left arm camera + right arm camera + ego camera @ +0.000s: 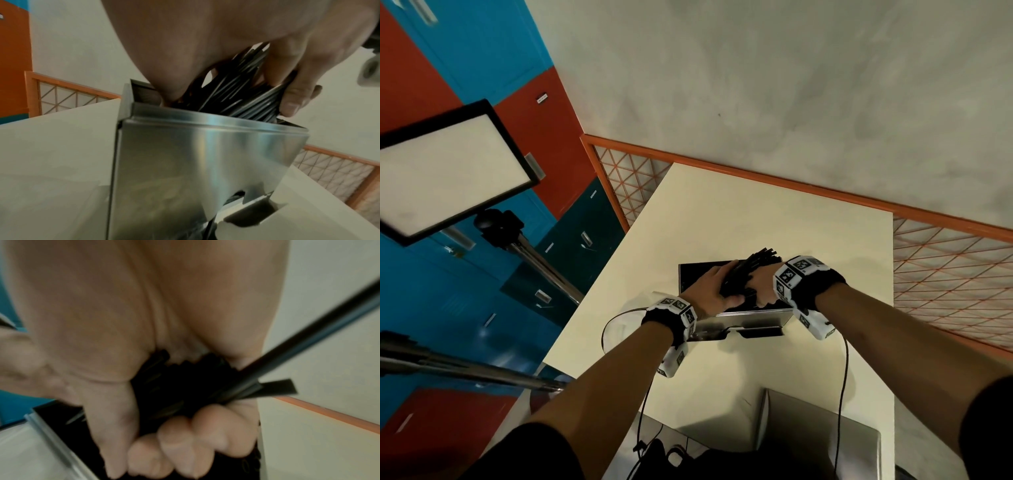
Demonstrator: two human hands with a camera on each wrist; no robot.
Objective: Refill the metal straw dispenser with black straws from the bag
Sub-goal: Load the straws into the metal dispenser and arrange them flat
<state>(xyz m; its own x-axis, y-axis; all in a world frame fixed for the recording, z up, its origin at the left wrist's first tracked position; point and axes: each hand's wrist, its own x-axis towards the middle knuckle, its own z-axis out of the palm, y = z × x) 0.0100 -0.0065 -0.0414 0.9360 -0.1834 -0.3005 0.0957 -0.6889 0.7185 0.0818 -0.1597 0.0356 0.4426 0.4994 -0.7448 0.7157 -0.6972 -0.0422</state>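
Observation:
The metal straw dispenser stands in the middle of the cream table with its top open. Over that opening both hands hold one bundle of black straws, tilted with its far end up to the right. My left hand grips the bundle from the left, its thumb just above the steel rim. Around the straws, the fingers of my right hand are curled; one straw sticks out sideways. The straws' lower ends dip into the dispenser.
What looks like a clear plastic bag lies left of the dispenser, with a black cable looped over it. A grey box sits at the near table edge. A light panel on a stand and a tripod pole are left; an orange lattice fence lies beyond.

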